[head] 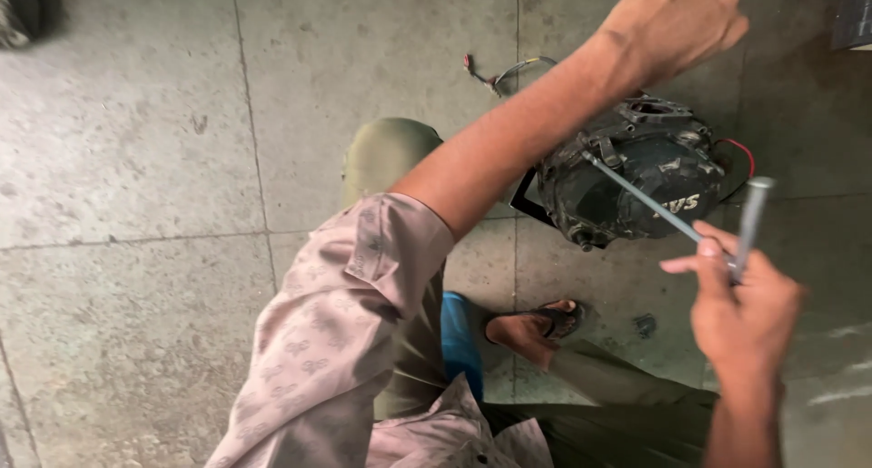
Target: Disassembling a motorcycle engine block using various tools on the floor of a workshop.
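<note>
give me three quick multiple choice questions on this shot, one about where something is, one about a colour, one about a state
1. Where does the dark engine casing sit?
A. on the tiled floor
B. on a bench
C. in the person's lap

2. What colour is the wire at the casing's right edge?
A. blue
B. red
C. yellow

3. What is the right hand doing?
A. lying flat on the floor
B. hanging empty
C. closed in a grip on a T-shaped metal wrench

Answers:
1 A, the casing rests directly on the floor tiles, past the sandalled foot.
2 B, a thin red loop shows beside the casing.
3 C, the fingers wrap the wrench where its bars meet, with the long shaft reaching to the casing; the left hand is raised above it.
</note>
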